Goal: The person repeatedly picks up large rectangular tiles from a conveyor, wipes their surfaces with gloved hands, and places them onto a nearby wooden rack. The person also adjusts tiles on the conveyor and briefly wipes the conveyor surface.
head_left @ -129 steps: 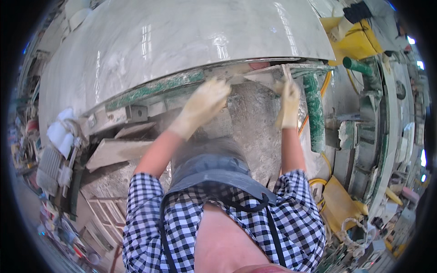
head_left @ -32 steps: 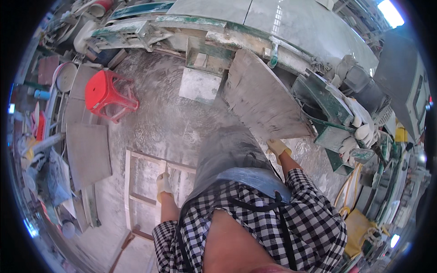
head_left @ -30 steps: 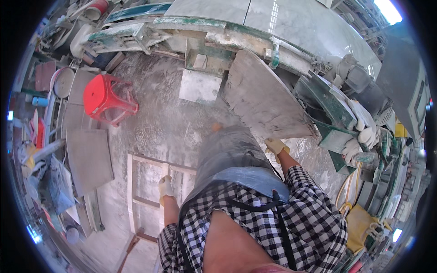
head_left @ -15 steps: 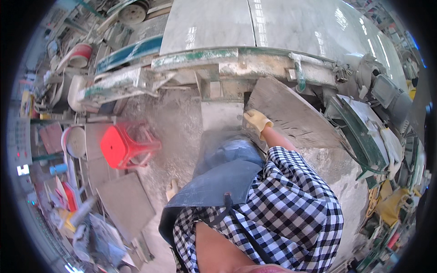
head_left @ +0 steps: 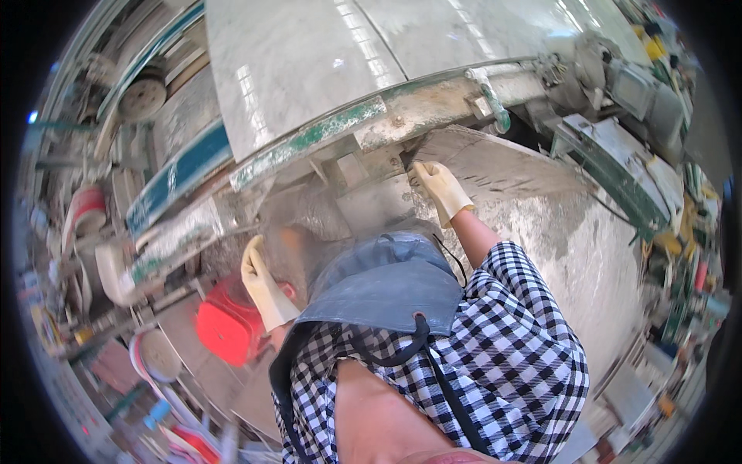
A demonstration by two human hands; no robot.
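My right hand [head_left: 439,187], in a cream rubber glove, is closed on the left end of a dusty grey-brown board [head_left: 506,166]. The board leans below the front edge of the workbench, its lower edge rough and chipped. My left hand [head_left: 261,282], gloved the same way, hangs in the air beside the red plastic stool [head_left: 224,329]. Its fingers are stretched and slightly bent, with nothing visible in them. A grey-blue apron [head_left: 379,278] covers my front and hides part of the floor.
Pale marble-like slabs [head_left: 301,69] lie on the bench, whose frame [head_left: 433,116] is chipped green and white. A pipe elbow [head_left: 495,108] juts from it. At right stand a dusty motor [head_left: 641,89] and a green metal frame [head_left: 610,170]. A blue beam [head_left: 178,178] lies at left.
My view has turned, tilting the bench. My left hand has come up and forward into sight near the stool. My right hand stays on the board, which now shows at a flatter angle.
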